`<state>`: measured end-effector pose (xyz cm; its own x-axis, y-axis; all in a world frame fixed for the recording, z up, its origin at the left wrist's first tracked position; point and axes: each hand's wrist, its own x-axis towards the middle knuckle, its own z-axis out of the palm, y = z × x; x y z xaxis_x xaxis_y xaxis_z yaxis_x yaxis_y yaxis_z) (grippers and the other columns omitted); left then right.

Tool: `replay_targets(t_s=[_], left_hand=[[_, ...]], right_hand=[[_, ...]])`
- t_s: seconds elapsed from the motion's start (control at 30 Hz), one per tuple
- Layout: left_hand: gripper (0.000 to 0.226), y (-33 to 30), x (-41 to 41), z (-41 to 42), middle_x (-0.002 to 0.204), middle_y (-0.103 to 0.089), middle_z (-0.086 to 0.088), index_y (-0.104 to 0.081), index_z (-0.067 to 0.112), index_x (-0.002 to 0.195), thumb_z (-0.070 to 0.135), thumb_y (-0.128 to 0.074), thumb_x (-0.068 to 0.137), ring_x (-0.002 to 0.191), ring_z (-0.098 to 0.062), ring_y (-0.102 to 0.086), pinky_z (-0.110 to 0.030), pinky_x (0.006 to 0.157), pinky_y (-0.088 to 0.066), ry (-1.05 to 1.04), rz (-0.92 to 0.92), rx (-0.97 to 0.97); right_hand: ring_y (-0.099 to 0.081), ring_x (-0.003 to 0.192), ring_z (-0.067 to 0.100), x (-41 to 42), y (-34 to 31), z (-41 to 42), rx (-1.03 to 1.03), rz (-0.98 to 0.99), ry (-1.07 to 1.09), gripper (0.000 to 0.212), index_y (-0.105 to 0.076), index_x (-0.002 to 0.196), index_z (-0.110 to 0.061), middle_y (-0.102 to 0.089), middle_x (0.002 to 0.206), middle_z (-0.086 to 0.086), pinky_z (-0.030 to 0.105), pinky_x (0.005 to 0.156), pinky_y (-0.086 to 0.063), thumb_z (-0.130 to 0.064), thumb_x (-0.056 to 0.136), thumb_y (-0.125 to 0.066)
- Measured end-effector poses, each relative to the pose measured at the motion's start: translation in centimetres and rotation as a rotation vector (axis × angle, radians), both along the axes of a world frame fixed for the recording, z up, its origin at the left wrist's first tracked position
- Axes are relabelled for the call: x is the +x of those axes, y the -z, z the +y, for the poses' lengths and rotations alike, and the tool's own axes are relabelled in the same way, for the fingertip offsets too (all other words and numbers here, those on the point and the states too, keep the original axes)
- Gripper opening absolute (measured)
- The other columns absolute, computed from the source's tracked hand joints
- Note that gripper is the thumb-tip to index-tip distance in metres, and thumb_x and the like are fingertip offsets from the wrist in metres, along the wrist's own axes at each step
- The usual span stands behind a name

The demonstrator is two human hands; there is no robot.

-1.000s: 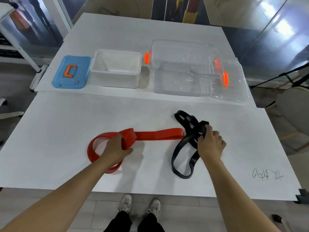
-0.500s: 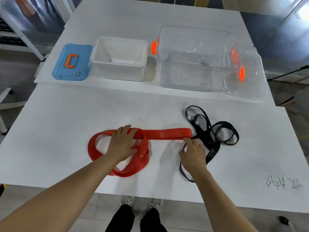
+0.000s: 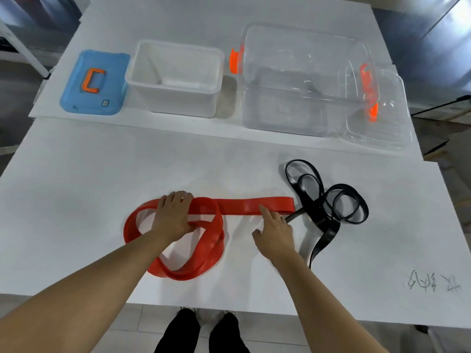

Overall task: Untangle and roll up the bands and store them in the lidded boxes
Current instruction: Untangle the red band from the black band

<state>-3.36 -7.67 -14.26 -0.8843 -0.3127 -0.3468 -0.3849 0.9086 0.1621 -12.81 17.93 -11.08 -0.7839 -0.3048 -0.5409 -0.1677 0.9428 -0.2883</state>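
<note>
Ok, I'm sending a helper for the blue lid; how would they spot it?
Look to the far table, where the boxes stand in a row. At its left end, beside the white box, the blue lid lies flat. It is the only blue thing, with an orange handle on top.
</note>
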Motion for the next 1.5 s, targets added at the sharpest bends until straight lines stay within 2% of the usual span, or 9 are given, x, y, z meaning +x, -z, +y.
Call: replay_targets(t_s=[0.13,0.3,0.67,0.9,1.07,1.2,1.27,1.4,1.5], left_hand=[[0.079,0.1,0.1,-0.1,0.109,-0.067,-0.013,-0.058,0.01,0.122,0.057,-0.083,0.065,0.1,-0.039,-0.066,-0.05,0.093,-0.047,-0.031,-0.009,-0.041],[0.055,-0.8,0.2,0.3,0.119,-0.056,-0.011,-0.056,0.012,0.122,0.05,-0.07,0.085,0.11,-0.031,-0.056,-0.04,0.083,-0.051,-0.11,-0.063,0.039],[0.018,-4.0,1.5,-4.5,0.094,-0.06,-0.012,-0.054,0.01,0.101,0.024,-0.061,0.093,0.089,-0.038,-0.057,-0.041,0.062,-0.044,-0.514,0.276,0.004],[0.031,-3.6,4.0,-7.9,0.11,-0.061,-0.022,-0.056,0.005,0.112,0.029,-0.064,0.093,0.102,-0.046,-0.056,-0.05,0.079,-0.045,-0.708,0.156,-0.064],[0.063,-2.9,6.1,-8.3,0.135,-0.059,-0.019,-0.057,0.017,0.136,0.034,-0.078,0.079,0.12,-0.046,-0.057,-0.056,0.1,-0.042,-0.492,0.036,-0.082],[0.064,-2.9,7.5,-7.8,0.13,-0.064,-0.02,-0.063,0.011,0.129,0.021,-0.084,0.069,0.117,-0.047,-0.06,-0.056,0.099,-0.049,-0.354,0.076,-0.102],[0.064,-3.0,7.9,-7.3,0.135,-0.061,-0.017,-0.056,0.013,0.137,0.019,-0.078,0.078,0.122,-0.044,-0.056,-0.053,0.1,-0.049,-0.37,0.062,-0.059],[0.093,-2.1,9.0,-7.3,0.162,-0.031,-0.016,-0.021,0.018,0.16,0.035,-0.072,0.084,0.15,-0.04,-0.027,-0.052,0.12,-0.031,-0.372,-0.095,-0.017],[0.096,-1.9,9.3,-6.6,0.16,-0.035,-0.02,-0.025,0.012,0.158,0.035,-0.074,0.079,0.147,-0.043,-0.034,-0.057,0.115,-0.037,-0.359,-0.046,-0.095]], right_hand=[[-0.033,0.152,0.027,0.0,-0.2,-0.7,0.002,0.009,-0.028,0.077,-0.019,0.166,-0.027,-0.034,0.165,-0.001,0.046,0.125,-0.023,-0.029,0.099,-0.056],[-0.032,0.153,0.029,0.1,-0.1,-1.9,-0.023,-0.003,-0.044,0.079,-0.016,0.166,-0.027,-0.028,0.169,-0.001,0.047,0.126,-0.021,-0.03,0.098,-0.056],[-0.047,0.141,0.03,1.4,-0.8,-6.2,-0.124,0.014,-0.165,0.08,-0.016,0.165,-0.031,-0.036,0.165,-0.001,0.045,0.116,-0.036,-0.029,0.098,-0.058],[-0.05,0.137,0.029,3.0,-1.0,-7.9,-0.126,0.015,-0.194,0.075,-0.019,0.165,-0.027,-0.045,0.159,0.002,0.043,0.116,-0.037,-0.027,0.1,-0.055],[-0.049,0.138,0.028,3.8,-0.8,-7.3,-0.121,0.01,-0.178,0.073,-0.019,0.165,-0.029,-0.046,0.158,0.001,0.042,0.117,-0.038,-0.029,0.101,-0.053],[-0.047,0.141,0.029,4.6,-0.7,-6.7,-0.109,-0.028,-0.166,0.072,-0.017,0.165,-0.03,-0.043,0.16,0.002,0.043,0.118,-0.037,-0.031,0.102,-0.052],[-0.048,0.14,0.029,5.1,-0.9,-6.3,-0.115,-0.036,-0.159,0.072,-0.018,0.165,-0.031,-0.043,0.159,0.003,0.043,0.117,-0.038,-0.031,0.102,-0.052],[-0.049,0.137,0.03,6.1,-1.3,-5.3,-0.104,-0.061,-0.148,0.07,-0.019,0.165,-0.031,-0.047,0.155,0.004,0.042,0.115,-0.04,-0.029,0.102,-0.05],[-0.05,0.136,0.03,6.6,-1.7,-4.2,-0.074,-0.068,-0.137,0.069,-0.019,0.165,-0.031,-0.047,0.153,0.004,0.041,0.112,-0.041,-0.03,0.102,-0.049]])
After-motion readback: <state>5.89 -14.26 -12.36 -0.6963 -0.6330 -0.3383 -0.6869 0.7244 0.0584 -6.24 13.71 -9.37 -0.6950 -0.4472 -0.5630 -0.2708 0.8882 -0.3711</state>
